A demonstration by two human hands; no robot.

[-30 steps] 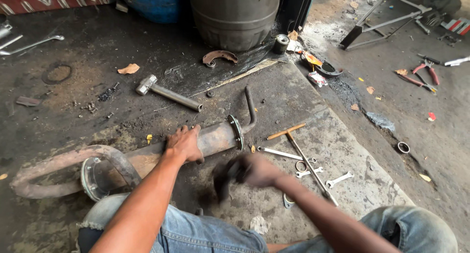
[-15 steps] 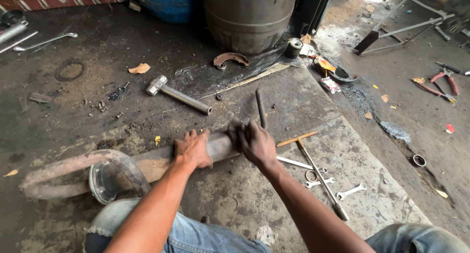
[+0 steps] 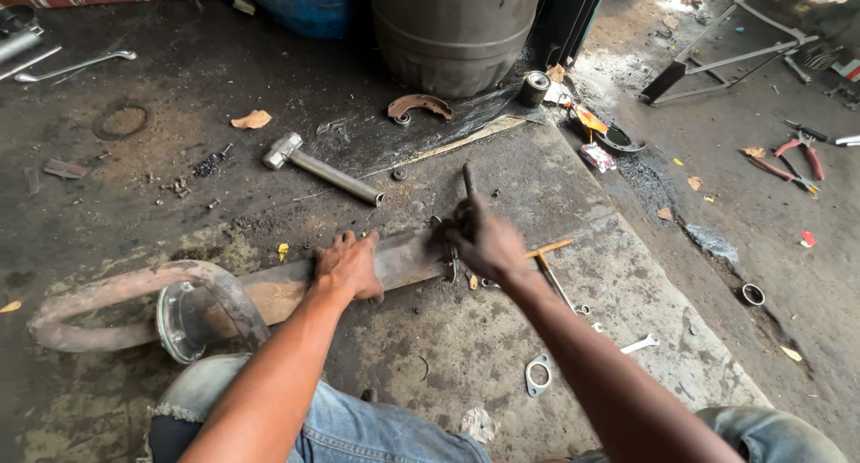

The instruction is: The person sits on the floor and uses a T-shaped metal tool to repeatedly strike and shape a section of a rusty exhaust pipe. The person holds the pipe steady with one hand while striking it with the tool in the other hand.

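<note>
A rusty exhaust pipe (image 3: 269, 288) lies across the concrete floor in front of my knees, with a curved section and a round flange (image 3: 179, 320) at its left end. My left hand (image 3: 349, 264) presses flat on top of the pipe's straight part. My right hand (image 3: 482, 239) is closed at the pipe's right end, around a dark thin metal rod (image 3: 467, 178) that sticks up and away from me. What lies under the right hand is hidden.
A hammer (image 3: 318, 167) lies beyond the pipe. Spanners (image 3: 638, 344), a flat gasket (image 3: 537, 373) and a rod (image 3: 548, 248) lie right of my right hand. A grey drum (image 3: 452, 29) and blue barrel (image 3: 309, 4) stand at the back. Red pliers (image 3: 802, 154) lie far right.
My right hand moved from near my lap up to the pipe's right end and closed there. The left hand stayed on the pipe. The view tilted slightly downward.
</note>
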